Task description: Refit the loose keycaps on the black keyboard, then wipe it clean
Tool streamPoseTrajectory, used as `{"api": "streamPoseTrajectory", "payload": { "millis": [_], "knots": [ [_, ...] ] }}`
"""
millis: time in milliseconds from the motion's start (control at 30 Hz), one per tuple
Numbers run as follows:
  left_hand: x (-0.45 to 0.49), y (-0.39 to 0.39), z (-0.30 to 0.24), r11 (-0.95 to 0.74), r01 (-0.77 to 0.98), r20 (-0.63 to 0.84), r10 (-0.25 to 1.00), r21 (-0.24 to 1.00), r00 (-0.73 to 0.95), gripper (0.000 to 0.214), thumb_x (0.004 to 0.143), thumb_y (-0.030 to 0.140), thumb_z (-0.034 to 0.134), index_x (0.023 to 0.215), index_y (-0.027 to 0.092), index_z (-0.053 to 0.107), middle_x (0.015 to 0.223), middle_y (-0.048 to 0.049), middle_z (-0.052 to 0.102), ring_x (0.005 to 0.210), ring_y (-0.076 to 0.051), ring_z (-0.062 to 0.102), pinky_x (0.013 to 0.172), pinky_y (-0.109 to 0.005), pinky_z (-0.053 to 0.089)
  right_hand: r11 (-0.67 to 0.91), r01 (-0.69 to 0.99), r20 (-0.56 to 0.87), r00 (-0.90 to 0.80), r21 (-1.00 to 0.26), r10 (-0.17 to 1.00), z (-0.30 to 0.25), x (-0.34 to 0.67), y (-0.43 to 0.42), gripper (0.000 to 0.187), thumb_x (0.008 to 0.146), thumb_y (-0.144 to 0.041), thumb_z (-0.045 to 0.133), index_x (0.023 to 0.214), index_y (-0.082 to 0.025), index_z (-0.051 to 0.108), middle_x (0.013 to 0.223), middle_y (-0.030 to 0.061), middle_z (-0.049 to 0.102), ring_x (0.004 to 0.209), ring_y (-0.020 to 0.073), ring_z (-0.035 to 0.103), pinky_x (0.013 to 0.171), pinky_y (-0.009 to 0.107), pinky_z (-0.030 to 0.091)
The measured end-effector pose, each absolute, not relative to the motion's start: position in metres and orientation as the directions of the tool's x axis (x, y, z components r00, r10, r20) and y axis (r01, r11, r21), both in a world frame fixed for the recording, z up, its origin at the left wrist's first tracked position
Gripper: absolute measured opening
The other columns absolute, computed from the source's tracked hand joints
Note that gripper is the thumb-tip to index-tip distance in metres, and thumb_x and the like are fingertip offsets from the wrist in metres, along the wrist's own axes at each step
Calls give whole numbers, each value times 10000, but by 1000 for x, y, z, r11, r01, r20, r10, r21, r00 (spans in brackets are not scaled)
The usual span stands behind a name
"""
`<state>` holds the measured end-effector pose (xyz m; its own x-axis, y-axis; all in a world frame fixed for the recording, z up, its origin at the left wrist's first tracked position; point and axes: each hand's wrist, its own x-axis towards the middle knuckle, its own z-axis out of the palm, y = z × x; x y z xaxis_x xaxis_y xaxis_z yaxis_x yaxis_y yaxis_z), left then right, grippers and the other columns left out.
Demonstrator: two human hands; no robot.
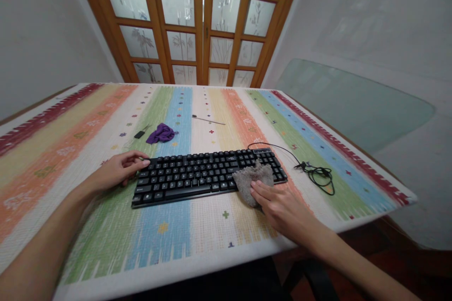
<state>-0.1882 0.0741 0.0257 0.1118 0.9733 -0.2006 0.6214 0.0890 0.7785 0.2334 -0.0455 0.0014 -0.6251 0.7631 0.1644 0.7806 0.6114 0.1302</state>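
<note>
A black keyboard (208,174) lies across the striped table cover (88,225). My left hand (118,169) rests at the keyboard's left end, fingers loosely curled, with the fingertips touching its top-left corner. My right hand (282,207) lies flat, fingers together, pressing a grey cloth (252,179) against the keyboard's right front part. The cloth covers some keys and hangs over the front edge.
The keyboard's black cable (318,174) lies coiled to the right. A purple cloth (161,133), a small black tool (140,133) and a thin stick (208,120) lie behind the keyboard. Wooden glass-paned doors (201,23) stand beyond the table. A glass panel (353,103) leans at right.
</note>
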Motion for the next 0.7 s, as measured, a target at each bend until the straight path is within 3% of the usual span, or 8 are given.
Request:
{"api": "streamPoseTrajectory", "payload": {
  "millis": [167,267,433,533,700],
  "knots": [
    [-188,74,27,94,638,-204,974,764,101,695,606,739,631,990,160,616,511,71,509,412,-123,456,388,-234,364,683,730,91,-682,21,726,33,247,-40,479,815,-4,468,1202,-180,691,1225,99,699,1052,208,693,876,335,590],
    [-188,73,26,80,642,-196,974,763,111,678,627,735,623,989,161,616,507,72,503,407,-123,455,393,-235,367,651,759,204,-642,27,739,55,262,-30,432,865,-67,483,1221,-203,687,1195,80,710,979,205,704,815,328,600],
    [-189,74,25,74,636,-195,973,768,123,647,643,726,628,979,173,613,503,77,498,401,-124,456,389,-236,366,506,859,402,-491,76,773,72,289,-4,412,918,-141,440,1256,-206,667,1192,105,672,1039,245,648,886,414,558],
    [-190,74,25,84,636,-207,971,767,121,663,636,733,626,985,170,608,496,78,496,396,-124,454,382,-234,362,476,876,397,-465,76,792,72,297,15,431,925,-149,424,1287,-213,648,1150,110,643,1024,248,615,896,429,532],
    [-192,75,23,75,633,-205,970,771,135,664,658,727,621,1006,162,606,491,78,485,401,-123,454,380,-230,361,609,790,281,-600,65,749,53,298,45,459,925,-112,430,1293,-272,651,1054,90,600,957,204,562,872,374,503]
  ]
}}
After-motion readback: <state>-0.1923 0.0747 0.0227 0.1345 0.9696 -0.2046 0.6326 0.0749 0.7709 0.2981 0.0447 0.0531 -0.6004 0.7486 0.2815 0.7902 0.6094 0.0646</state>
